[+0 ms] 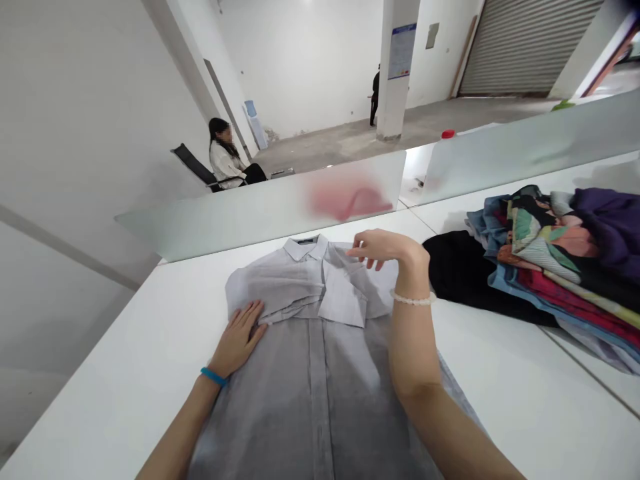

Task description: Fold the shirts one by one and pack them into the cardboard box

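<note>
A light grey button-up shirt (310,360) lies front up on the white table (125,360), its collar at the far end. Its sleeves are folded inward across the chest, and a cuff (343,303) rests beside the button placket. My left hand (240,340) lies flat on the shirt's left side, by the fold of the left sleeve, fingers stretched out. Over the right shoulder of the shirt is my right hand (383,247), wrist bent and fingers loosely curved downward and apart. It seems to hold nothing; I cannot tell whether the fingertips touch the cloth.
A pile of colourful clothes (560,253) sits on the right, with a black garment (460,273) under it. Frosted partitions (240,217) run along the table's far edge. Beyond them, one person (227,160) sits in a chair, and another person (375,97) stands by a pillar (395,100).
</note>
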